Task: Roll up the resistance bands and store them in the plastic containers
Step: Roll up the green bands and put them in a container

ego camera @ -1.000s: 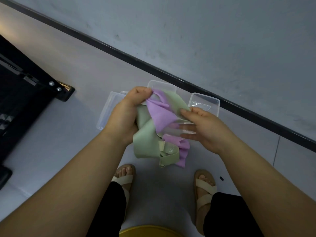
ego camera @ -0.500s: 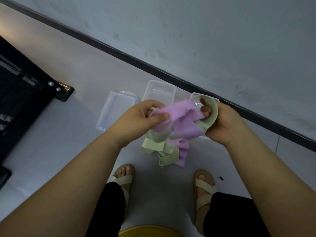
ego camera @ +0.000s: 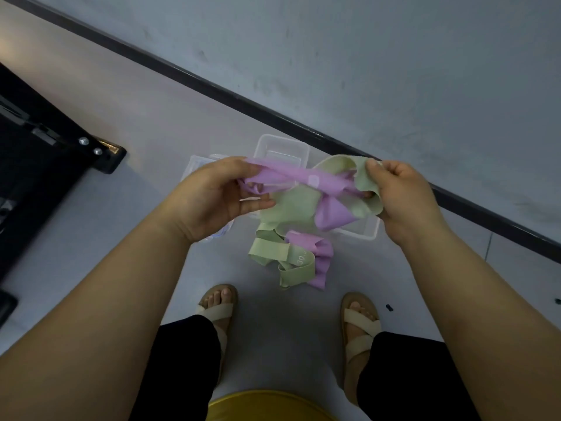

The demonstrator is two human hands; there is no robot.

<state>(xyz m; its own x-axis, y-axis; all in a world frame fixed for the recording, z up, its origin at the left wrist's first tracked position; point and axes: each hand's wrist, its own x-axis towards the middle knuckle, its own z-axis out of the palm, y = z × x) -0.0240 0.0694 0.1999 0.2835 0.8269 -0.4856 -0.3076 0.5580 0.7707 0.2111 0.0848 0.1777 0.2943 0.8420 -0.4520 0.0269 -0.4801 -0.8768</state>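
Pinches purple band [ego camera: 299,177] with left hand [ego camera: 212,197], thumb on top. Grips green band [ego camera: 291,208] in right hand [ego camera: 403,196], fingers curled. Holds both tangled, stretched between hands, tails hanging toward floor [ego camera: 121,223]. Beneath, clear plastic containers [ego camera: 282,144] near black baseboard [ego camera: 212,89].

The purple band [ego camera: 303,177] and the green band [ego camera: 291,211] are unrolled and tangled together, stretched between two hands. The left hand [ego camera: 212,199] pinches the purple band; the right hand [ego camera: 400,192] grips the green band. Loose ends hang below, the green one marked "30". Behind them, three clear containers stand on the floor: left container [ego camera: 194,167], middle container [ego camera: 264,144], right container [ego camera: 368,230].
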